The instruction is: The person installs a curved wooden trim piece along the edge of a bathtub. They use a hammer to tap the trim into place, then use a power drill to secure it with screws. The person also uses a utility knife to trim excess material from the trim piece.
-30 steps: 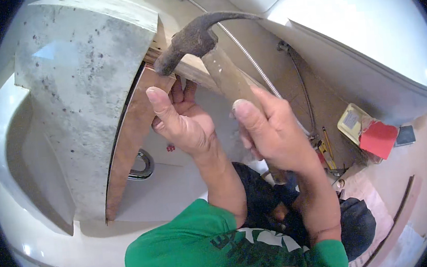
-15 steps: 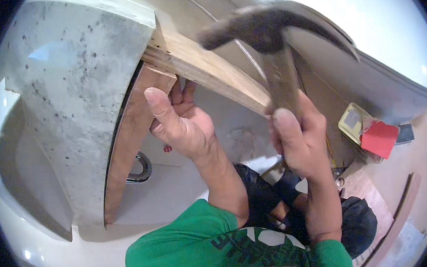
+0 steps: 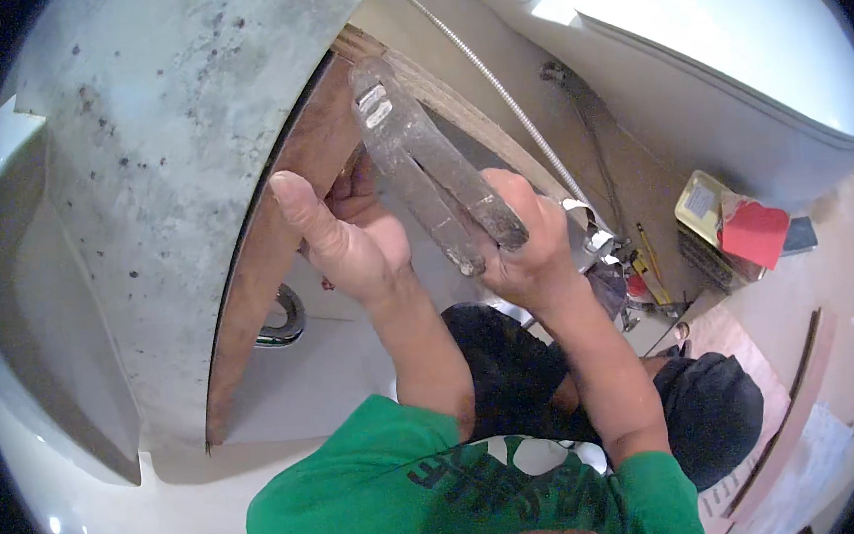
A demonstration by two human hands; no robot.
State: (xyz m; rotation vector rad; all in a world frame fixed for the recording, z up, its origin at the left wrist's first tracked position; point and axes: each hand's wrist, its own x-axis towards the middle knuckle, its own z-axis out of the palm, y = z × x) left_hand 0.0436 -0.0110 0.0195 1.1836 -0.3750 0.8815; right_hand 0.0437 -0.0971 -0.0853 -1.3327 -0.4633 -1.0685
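Observation:
My right hand (image 3: pixel 531 244) grips a claw hammer (image 3: pixel 430 171), whose handle is mostly hidden beneath its head. The split claw points back toward my wrist, and the striking end overlaps the end of a curved brown wooden panel (image 3: pixel 248 281). Whether it touches the wood, I cannot tell. My left hand (image 3: pixel 349 233) is at that panel, thumb raised along its face and fingers curled in behind the end, fingertips partly hidden. Directly beside the panel lies a grey, dark-spotted sheet (image 3: pixel 168 167). A wooden beam (image 3: pixel 481 127) runs diagonally past the hammer.
A white basin (image 3: pixel 11 330) curves along the left, and a chrome pipe bend (image 3: pixel 286 318) shows under the panel. At the right stand a white toilet (image 3: pixel 722 63) and a yellow tray (image 3: pixel 698 200) with red paper (image 3: pixel 753 234). A metal hose (image 3: pixel 482 72) hangs behind the beam.
The hammer has swung down and left from its raised position to the panel's end. My left hand stays at the panel. The view has shifted, with the sheet and panel appearing larger.

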